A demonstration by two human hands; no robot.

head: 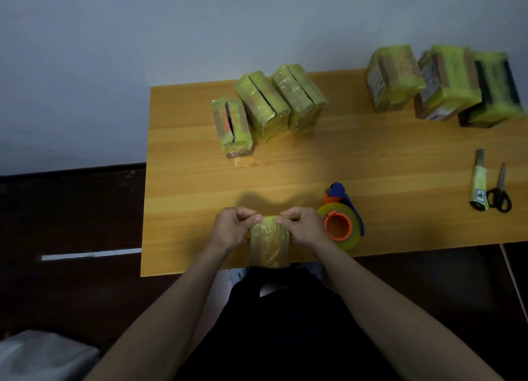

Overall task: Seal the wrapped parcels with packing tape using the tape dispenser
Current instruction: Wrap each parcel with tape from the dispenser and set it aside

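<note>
Both hands, left [233,228] and right [301,227], pinch the small yellow-green wrapped parcel [269,245], smoothing tape; next likely calls for the orange-and-blue tape dispenser [341,219].

Table [371,157]: wooden, light grain, against wall [171,32] | Cutter [478,180]: right side, lying flat, blade end away | Scissors [499,193]: black handles, closed, just beside cutter | Floor [71,209]: dark | Pale bag [43,357]: bottom-left corner, blurred

dim room, light falling from above onto the tabletop [400,157]; soft shadow just beyond the hands, parcels at its far right corner blurred, edges bowed by the wide lens.
</note>
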